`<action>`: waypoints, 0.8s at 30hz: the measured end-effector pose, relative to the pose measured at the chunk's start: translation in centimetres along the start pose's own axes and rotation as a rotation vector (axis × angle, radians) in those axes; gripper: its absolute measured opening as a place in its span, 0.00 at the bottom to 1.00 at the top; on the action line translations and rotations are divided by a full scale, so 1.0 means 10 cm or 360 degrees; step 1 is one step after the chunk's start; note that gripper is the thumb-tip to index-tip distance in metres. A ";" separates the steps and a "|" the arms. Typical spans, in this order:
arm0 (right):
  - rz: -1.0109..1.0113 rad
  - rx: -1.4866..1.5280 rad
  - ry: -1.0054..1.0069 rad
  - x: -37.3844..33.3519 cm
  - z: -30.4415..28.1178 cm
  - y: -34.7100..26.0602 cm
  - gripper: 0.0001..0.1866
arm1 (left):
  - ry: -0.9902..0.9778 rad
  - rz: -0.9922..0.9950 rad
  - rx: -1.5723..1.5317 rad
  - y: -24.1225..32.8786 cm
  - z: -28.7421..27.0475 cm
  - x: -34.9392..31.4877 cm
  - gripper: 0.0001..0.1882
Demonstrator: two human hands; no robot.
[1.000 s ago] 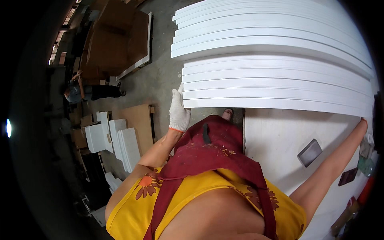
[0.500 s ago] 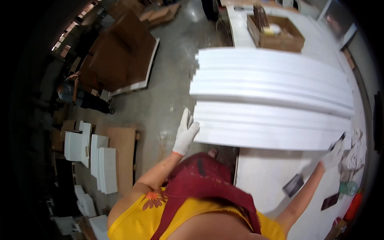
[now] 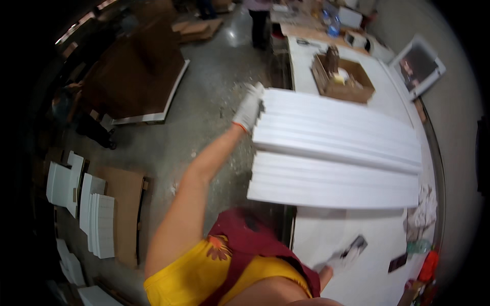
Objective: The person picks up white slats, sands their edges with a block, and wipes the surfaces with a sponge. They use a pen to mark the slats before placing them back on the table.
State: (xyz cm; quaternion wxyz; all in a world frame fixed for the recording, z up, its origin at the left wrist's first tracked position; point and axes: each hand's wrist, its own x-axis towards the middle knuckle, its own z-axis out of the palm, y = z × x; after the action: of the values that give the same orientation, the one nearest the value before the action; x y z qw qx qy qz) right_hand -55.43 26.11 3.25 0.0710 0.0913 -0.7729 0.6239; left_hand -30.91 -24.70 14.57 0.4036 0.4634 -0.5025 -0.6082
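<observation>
My left hand (image 3: 248, 108), in a white knit glove with an orange cuff, reaches to the far left corner of a stack of long white panels (image 3: 337, 137). Its fingers are stretched out along the panels' uneven ends. The panels lie across the table in two groups with a step between them. My right hand (image 3: 344, 261), also gloved, is low over the table on the near side of the panels. Motion blurs it, and a narrow dark thing shows at its fingers. Just beyond them is a small grey rectangular object (image 3: 360, 241).
An open cardboard box (image 3: 352, 92) of items stands on the table (image 3: 326, 229) beyond the panels. A dark flat rectangle (image 3: 397, 262), a crumpled cloth (image 3: 423, 209) and a green bottle (image 3: 418, 247) lie to the right. Brown boards (image 3: 132, 76) and white panels (image 3: 101, 224) are stacked at left, near another person.
My left hand has moved away from me along the panel ends to the far corner. The right hand has left the panels' right end and come back toward the small grey object.
</observation>
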 end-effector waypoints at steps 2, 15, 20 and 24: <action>0.0115 -0.0059 -0.0050 -0.11 -0.13 0.22 0.15 | 0.0095 0.0255 -0.0329 -0.42 -0.19 0.35 0.38; 0.0493 0.0296 0.0164 -0.52 -0.19 -0.14 0.21 | -0.0171 0.0177 -0.0413 -0.73 -0.33 0.38 0.39; -0.0412 -0.0278 0.0140 -0.55 -0.14 -0.08 0.16 | -0.0191 0.0397 0.0083 -0.38 -0.25 0.20 0.44; 0.0468 0.0401 0.0095 -0.90 -0.21 0.01 0.07 | -0.0346 0.0221 0.0989 -0.42 -0.20 0.62 0.43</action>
State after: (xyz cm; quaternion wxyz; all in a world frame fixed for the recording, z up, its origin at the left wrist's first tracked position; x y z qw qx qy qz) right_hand -46.66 28.61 1.61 -0.0100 -0.0330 -0.6914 0.7217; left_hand -30.58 -30.39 9.34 0.2277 0.4614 -0.7344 -0.4426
